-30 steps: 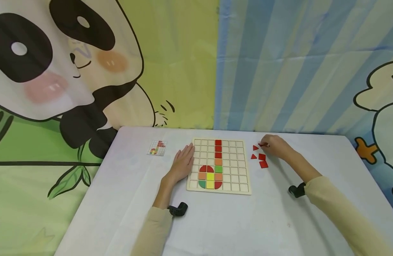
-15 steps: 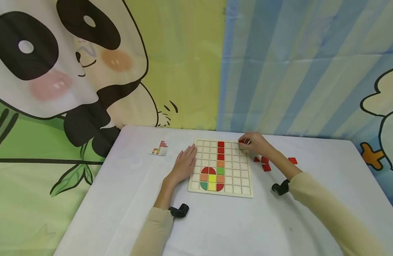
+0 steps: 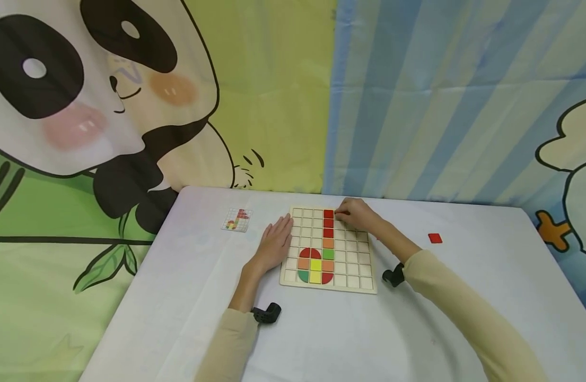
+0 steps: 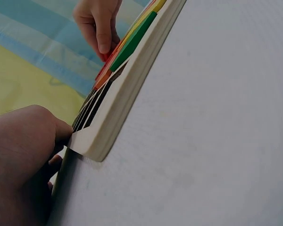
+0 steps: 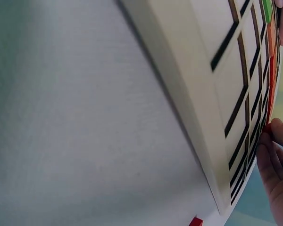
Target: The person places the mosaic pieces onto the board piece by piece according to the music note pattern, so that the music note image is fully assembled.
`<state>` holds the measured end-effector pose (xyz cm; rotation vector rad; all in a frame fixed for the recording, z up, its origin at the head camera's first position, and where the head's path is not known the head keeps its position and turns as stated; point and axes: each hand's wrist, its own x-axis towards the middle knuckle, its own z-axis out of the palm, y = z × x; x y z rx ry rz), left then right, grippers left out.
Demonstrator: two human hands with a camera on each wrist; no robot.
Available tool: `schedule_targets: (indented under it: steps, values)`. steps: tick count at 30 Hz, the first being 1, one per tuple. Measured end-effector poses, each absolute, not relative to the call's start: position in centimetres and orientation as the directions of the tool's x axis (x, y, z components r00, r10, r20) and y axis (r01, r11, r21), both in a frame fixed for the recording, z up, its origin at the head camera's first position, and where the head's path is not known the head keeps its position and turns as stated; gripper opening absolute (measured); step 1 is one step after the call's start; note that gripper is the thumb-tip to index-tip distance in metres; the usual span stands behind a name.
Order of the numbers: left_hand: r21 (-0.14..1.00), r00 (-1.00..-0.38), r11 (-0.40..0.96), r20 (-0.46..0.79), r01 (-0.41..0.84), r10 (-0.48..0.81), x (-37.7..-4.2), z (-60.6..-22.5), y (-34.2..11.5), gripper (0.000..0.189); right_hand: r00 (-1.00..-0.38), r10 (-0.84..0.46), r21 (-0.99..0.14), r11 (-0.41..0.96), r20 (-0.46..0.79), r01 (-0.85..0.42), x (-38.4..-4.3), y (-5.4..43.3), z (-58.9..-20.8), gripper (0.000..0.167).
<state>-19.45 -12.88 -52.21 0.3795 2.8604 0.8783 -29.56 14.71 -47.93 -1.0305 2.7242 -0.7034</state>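
Observation:
A wooden grid board lies on the table, some cells filled with red, orange, green and yellow tiles. Along its left edge rests my left hand, fingers extended. The left wrist view has that hand's thumb at the frame's corner. Over the upper part of the board, just right of the column of red tiles, my right hand pinches a small red tile between thumb and fingertips. The tile's full outline is hidden by the fingers.
A small printed pattern card lies left of the board. One loose red tile sits to the right on the white table. My right forearm covers most of the spot beside the board where other red pieces lay. A printed curtain hangs behind.
My right hand has moved left from the loose red pieces to the board's upper part, carrying a red tile. The left hand has stayed at the board's edge.

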Motion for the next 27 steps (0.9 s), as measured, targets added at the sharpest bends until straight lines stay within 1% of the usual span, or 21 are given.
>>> schedule_targets:
  steps: [4,12,19,27]
  values:
    - [0.558,-0.961,0.806,-0.051,0.198,0.272,-19.5,-52.2,-12.9,0.055,-0.751,-0.660,-0.460,0.658,0.029,-0.596,-29.5,14.4,-47.8,0.019]
    - [0.561,-0.961,0.803,-0.044,0.202,0.272,-19.6,-52.4,-12.8,0.055,-0.762,-0.647,-0.496,0.658,0.014,-0.567,-29.3,14.3,-47.7,0.019]
    - [0.564,-0.962,0.803,-0.049,0.194,0.267,-19.7,-52.5,-13.1,0.056,-0.807,-0.591,-0.500,0.699,-0.001,-0.511,-29.3,13.5,-47.6,0.014]
    - [0.560,-0.961,0.805,-0.052,0.197,0.271,-19.7,-52.6,-13.0,0.056,-0.837,-0.546,-0.531,0.716,-0.023,-0.453,-29.2,13.4,-47.8,0.017]
